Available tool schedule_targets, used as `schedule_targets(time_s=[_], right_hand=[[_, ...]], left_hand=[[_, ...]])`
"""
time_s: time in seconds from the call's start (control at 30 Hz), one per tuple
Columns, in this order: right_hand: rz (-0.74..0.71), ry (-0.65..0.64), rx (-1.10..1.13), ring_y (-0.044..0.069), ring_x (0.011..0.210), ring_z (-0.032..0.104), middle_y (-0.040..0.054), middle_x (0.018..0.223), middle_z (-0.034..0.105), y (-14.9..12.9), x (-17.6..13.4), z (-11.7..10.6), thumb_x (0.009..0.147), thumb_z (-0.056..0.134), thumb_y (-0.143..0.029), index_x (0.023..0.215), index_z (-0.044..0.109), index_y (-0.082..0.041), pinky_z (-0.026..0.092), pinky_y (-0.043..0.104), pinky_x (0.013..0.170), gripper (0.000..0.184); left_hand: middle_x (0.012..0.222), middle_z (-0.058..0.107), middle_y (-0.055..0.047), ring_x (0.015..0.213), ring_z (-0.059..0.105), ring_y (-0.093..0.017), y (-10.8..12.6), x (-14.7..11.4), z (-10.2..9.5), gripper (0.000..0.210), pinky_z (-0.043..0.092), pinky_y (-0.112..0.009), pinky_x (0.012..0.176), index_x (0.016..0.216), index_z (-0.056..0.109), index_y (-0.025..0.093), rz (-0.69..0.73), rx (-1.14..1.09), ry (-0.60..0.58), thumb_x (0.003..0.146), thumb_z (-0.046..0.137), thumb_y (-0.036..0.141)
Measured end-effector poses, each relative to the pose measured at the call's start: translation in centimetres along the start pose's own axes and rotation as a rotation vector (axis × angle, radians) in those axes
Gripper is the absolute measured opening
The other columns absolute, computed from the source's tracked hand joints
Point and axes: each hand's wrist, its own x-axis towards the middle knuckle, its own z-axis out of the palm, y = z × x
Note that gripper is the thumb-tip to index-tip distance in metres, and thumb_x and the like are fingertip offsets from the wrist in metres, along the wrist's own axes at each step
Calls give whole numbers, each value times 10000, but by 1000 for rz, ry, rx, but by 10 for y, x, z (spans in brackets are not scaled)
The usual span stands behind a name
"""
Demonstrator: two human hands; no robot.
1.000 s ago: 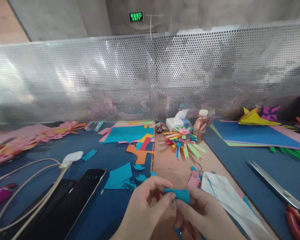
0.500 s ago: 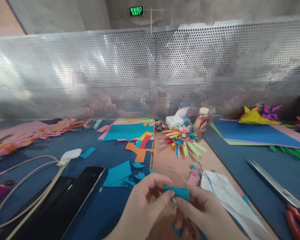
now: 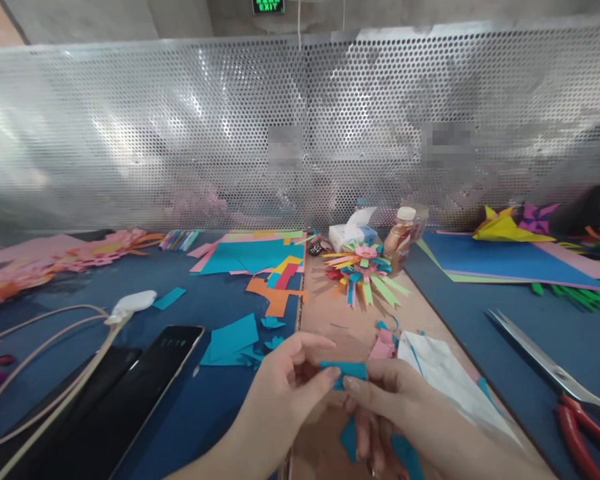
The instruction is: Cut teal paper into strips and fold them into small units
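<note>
Between my two hands is a small folded piece of blue paper (image 3: 349,369), held level above the brown strip of the table. My left hand (image 3: 293,387) pinches its left end between thumb and fingers. At its right end, my right hand (image 3: 395,393) grips it with the thumb in front. Under my right hand, more blue paper (image 3: 349,439) shows, partly hidden by the fingers. Left of my hands lie cut blue paper squares (image 3: 233,339) and small blue folded pieces. A crumpled white paper (image 3: 437,363) and pink scraps (image 3: 383,345) lie just beyond my right hand.
Red-handled scissors (image 3: 583,427) lie at the right. A phone (image 3: 155,393) and a white charger (image 3: 133,305) with cable are at the left. Farther back stand a paper-strip flower (image 3: 365,270), a tissue box (image 3: 351,237) and a bottle (image 3: 399,239), before a perforated metal screen (image 3: 205,133).
The view has tilted down slightly. My thumbs have shifted along the blue paper, which now looks flatter, and my right-hand fingers spread lower.
</note>
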Motion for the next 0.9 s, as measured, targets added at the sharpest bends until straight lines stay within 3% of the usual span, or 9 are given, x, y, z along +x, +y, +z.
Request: schedule_targets(time_s=[0.17,0.37,0.47,0.57,0.63,0.9], right_hand=[[26,-45,-2,91,348,526,21,497,601,-3,-2,-4,712,529,-481,728,513,-121,359,124,260,361],[23,37,-103,63,324,480,-10,423,556,-6,-7,0,717,513,-489,734,522,-122,322,103,272,368],[3,60,-156,40,325,462,-23,419,538,-6,-10,2,739,494,-490,734,535,-127,310,88,299,366],[-33,16,-202,36,340,463,-24,441,527,-5,-12,3,763,467,-488,772,567,-123,319,95,326,379],[-57,-16,-220,36,342,452,-22,449,519,-5,-13,4,769,453,-491,797,588,-122,323,105,337,394],[-100,10,-271,33,350,420,-38,438,491,-5,-16,11,742,512,-454,861,622,-142,324,110,354,351]], left_hand=[[692,562,-13,663,513,-148,1,1,-1,240,373,-260,610,902,521,164,-5,11,5,686,573,255],[737,559,-13,697,520,-135,2,1,-1,209,386,-245,632,869,518,161,28,-58,-31,679,570,229],[680,551,8,607,511,-102,4,2,-2,148,388,-213,561,800,492,157,-34,-154,-170,680,554,217],[553,515,32,476,474,-69,4,0,-2,78,360,-182,464,703,474,145,-108,-190,-354,708,502,217],[534,512,35,444,469,-57,3,-2,-2,57,347,-162,429,678,476,139,-128,-178,-412,699,489,190],[521,575,35,423,519,-60,-9,0,-3,35,294,-113,345,671,467,152,-144,-133,-373,685,499,156]])
